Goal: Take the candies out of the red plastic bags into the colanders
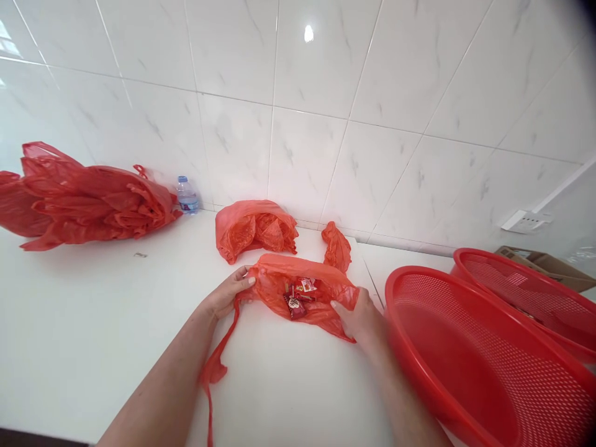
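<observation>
Between my hands a red plastic bag (288,264) is spread, its mouth facing me. Several small red packets (298,305) lie inside it, some with white print. At the bag's left end, my left hand (233,288) is closed, thumb on top, gripping the plastic. A torn red strip (218,367) hangs from that side down over the white table (288,385). My right hand (356,313) pinches the right edge of the bag, its thumb over the rim and the other fingers mostly hidden behind.
Behind the bag lie a crumpled red bag (256,226) and a smaller red scrap (336,247). A large heap of red bags (97,202) and a water bottle (187,195) are left. Right stand a red mesh basket (465,335), another basket (526,285) and a cardboard box (549,267).
</observation>
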Motion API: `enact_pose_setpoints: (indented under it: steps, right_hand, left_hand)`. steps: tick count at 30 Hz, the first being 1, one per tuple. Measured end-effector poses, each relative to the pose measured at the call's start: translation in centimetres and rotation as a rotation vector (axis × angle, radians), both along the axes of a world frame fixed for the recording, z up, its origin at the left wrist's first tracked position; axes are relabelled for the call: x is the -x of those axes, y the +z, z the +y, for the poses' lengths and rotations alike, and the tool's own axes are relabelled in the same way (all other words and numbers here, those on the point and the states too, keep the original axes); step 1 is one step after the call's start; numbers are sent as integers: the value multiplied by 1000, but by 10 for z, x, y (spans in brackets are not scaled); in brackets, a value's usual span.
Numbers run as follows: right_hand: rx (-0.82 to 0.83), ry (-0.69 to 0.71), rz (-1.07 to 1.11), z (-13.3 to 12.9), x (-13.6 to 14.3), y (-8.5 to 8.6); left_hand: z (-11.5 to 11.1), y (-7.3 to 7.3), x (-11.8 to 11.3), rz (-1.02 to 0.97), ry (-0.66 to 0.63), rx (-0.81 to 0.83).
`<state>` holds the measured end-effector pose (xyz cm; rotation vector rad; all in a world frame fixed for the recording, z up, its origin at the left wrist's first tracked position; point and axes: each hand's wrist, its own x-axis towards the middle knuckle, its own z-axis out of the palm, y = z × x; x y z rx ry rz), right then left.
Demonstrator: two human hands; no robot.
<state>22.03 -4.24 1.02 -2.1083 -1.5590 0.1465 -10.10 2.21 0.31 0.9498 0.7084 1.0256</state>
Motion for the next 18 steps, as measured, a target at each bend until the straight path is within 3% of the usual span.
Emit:
enact_pose_setpoints:
  steps: [3,5,7,9,11,13,18]
  right_hand:
    - [228,180,364,-2,-9,-1]
    - [262,352,706,-4,-9,3]
    - [169,451,1104,-6,-6,12]
    - [-30,486,1475,-8,-2,22]
    - [-203,480,1719,-10,0,29]
    - [-258,460,1806,-11,-1,31]
    - [-342,445,1708,-16,-7,31]
  left_hand:
    - [-2,1,1,66,-143,-8]
    - [-2,2,0,34,-168,-17]
    - [-2,5,0,-81,-79,-29]
    - [-2,9,1,-229,59,-53]
    - [-3,13,1,-334,133,-73]
    - [-5,15,0,-372,133,-84]
    - [-14,19,0,-412,149,-113]
